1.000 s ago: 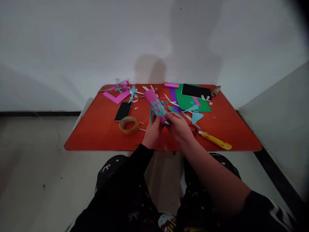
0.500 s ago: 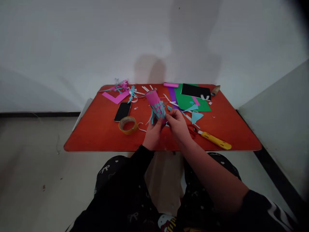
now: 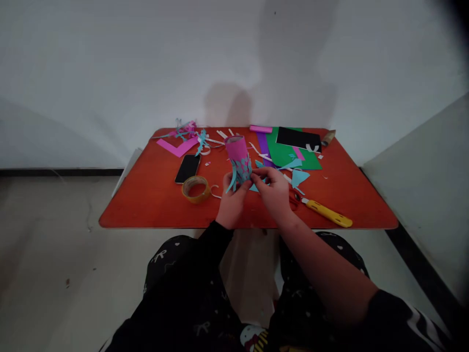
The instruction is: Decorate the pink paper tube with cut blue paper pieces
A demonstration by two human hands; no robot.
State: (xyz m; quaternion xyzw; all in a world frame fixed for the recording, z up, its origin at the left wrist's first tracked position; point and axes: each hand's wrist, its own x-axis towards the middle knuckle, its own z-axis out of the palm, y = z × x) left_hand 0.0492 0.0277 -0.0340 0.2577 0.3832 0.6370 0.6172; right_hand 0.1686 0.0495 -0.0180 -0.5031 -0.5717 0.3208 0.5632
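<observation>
A pink paper tube (image 3: 237,148), its lower part covered with blue paper cut-outs and hanging strips, stands nearly upright above the table's middle. My left hand (image 3: 231,201) is closed around its lower end. At the tube's lower right side, my right hand (image 3: 271,189) has thumb and index finger pinched against the blue paper. Whether a loose scrap is between those fingertips I cannot make out. Just right of that hand lie red-handled scissors (image 3: 294,198), partly hidden, and a yellow box cutter (image 3: 328,213).
On the red table (image 3: 146,205) are a roll of tape (image 3: 195,189), a phone (image 3: 188,168), and a pink paper piece (image 3: 178,148). Green paper (image 3: 284,153), a black sheet (image 3: 298,139), blue scraps (image 3: 299,177) and white strips lie behind and to the right.
The tube has turned from leaning left to nearly upright, and its blue strips now hang at the left side. Both hands remain on it.
</observation>
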